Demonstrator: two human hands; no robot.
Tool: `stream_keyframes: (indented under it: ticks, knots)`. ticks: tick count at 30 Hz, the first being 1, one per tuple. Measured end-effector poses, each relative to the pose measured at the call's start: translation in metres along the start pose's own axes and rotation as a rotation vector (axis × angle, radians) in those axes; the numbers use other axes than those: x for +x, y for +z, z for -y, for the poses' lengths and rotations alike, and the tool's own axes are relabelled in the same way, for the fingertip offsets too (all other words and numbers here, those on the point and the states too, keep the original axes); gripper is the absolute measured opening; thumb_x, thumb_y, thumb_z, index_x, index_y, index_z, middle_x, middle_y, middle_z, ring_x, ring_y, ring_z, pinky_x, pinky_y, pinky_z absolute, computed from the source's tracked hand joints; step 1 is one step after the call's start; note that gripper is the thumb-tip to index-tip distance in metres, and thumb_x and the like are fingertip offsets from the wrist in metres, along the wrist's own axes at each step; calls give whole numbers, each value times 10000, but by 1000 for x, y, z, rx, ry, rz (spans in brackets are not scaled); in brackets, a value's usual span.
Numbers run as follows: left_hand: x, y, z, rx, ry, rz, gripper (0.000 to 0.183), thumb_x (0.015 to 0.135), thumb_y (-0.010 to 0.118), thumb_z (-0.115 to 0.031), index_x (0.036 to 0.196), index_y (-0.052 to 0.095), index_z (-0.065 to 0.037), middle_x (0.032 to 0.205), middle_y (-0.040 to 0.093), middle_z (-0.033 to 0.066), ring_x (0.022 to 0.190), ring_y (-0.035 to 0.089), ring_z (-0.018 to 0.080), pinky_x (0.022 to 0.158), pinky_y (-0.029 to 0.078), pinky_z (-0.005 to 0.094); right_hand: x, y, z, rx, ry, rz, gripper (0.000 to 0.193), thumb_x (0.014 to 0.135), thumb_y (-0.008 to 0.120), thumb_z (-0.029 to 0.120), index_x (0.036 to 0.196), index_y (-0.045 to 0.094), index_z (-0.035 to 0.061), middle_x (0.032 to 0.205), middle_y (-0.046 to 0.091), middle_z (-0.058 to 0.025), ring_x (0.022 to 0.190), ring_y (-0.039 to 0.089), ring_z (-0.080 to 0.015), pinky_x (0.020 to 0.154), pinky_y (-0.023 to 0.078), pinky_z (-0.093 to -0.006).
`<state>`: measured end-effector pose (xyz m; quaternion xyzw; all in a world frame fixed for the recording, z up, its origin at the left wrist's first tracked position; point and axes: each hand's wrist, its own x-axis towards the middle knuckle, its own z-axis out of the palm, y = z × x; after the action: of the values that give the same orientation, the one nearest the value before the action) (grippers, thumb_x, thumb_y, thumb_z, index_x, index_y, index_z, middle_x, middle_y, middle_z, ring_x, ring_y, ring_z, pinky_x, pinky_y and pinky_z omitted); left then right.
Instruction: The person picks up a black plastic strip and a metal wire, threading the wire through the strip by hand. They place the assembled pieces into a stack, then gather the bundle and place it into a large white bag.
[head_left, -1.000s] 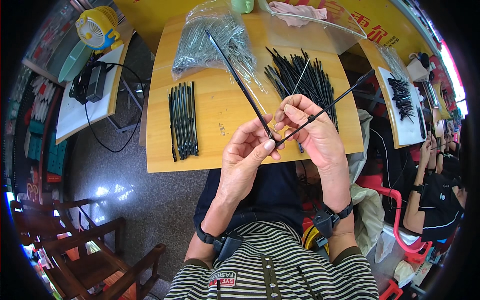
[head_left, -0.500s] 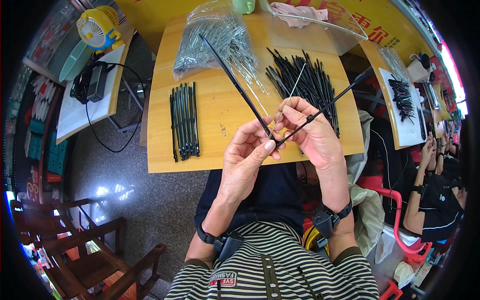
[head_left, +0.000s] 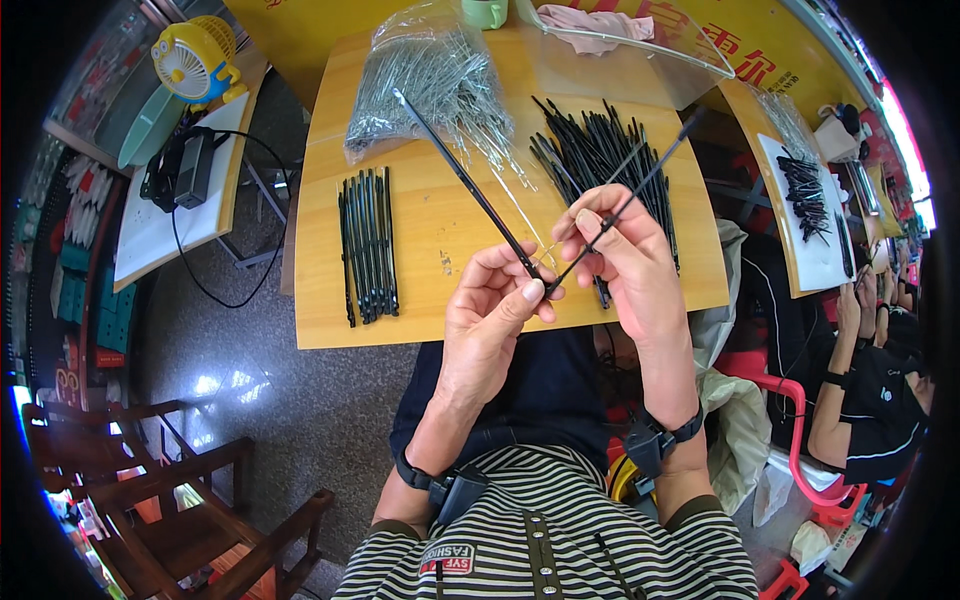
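Observation:
Above the table's near edge, my left hand (head_left: pixel 490 315) pinches the lower end of a thin black rod (head_left: pixel 468 182), which slants up to the far left. My right hand (head_left: pixel 635 262), just beside it, has its fingers closed around a second black rod (head_left: pixel 655 172) slanting up to the right. The two rods meet in a V at my left fingertips. A thin pale wire (head_left: pixel 628 161) also sticks up from my right fingers, blurred. Between the fingertips shows a bit of brassy wire (head_left: pixel 547 254); how it joins the rods is hidden.
On the wooden table (head_left: pixel 420 310) lie a row of black rods (head_left: pixel 370 245) at left, a loose pile of black rods (head_left: pixel 600 145) at right and a clear bag of silver wires (head_left: pixel 430 85) behind. A side table (head_left: pixel 800 225) stands at right, near another person's arm (head_left: pixel 832 405).
My right hand has turned and shifted slightly right. Its black rod has swung up more steeply, and the pale wire has moved right. My left hand stays nearly still.

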<state>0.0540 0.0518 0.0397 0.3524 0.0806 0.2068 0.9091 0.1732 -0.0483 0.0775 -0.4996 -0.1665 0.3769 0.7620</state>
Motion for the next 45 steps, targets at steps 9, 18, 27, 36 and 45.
stream_keyframes:
  ticks: [9, 18, 27, 36, 45]
  knots:
    - [1, -4, 4, 38, -24, -82, 225, 850, 560, -1, 1065, 497, 5, 927, 572, 73, 809, 597, 155, 635, 502, 250, -15, 17, 8, -263, -84, -79, 143, 937, 480, 195, 984, 496, 60, 745, 588, -62, 444, 487, -48, 354, 359, -151]
    - [-1, -6, 1, -114, -141, 21, 157, 858, 549, -41, 1007, 507, -21, 913, 552, 69, 757, 582, 146, 605, 485, 253, -14, 9, 6, -22, 13, 19, 166, 950, 450, 209, 982, 472, 47, 713, 587, -78, 489, 531, -64, 397, 415, -159]
    - [0, -4, 3, -17, -201, -64, 119, 893, 562, -120, 972, 532, -36, 839, 570, 45, 724, 571, 123, 603, 483, 241, -13, 7, 3, -17, 28, 6, 333, 968, 381, 339, 1009, 488, 26, 716, 581, -75, 508, 495, -51, 419, 383, -154]
    - [-2, -5, 7, 144, -199, -1, 115, 883, 573, -109, 975, 542, -48, 874, 566, 32, 746, 566, 131, 593, 469, 245, -11, 5, 6, -344, -156, -91, 302, 968, 406, 303, 936, 528, 29, 807, 529, -45, 478, 432, -40, 393, 323, -158]
    - [1, -6, 6, 90, -194, -8, 124, 870, 602, -125, 950, 553, -44, 844, 567, 8, 724, 529, 81, 609, 438, 235, -12, 4, 4, -151, -76, -19, 240, 942, 482, 263, 957, 510, 25, 844, 513, -39, 568, 515, -54, 464, 428, -176]
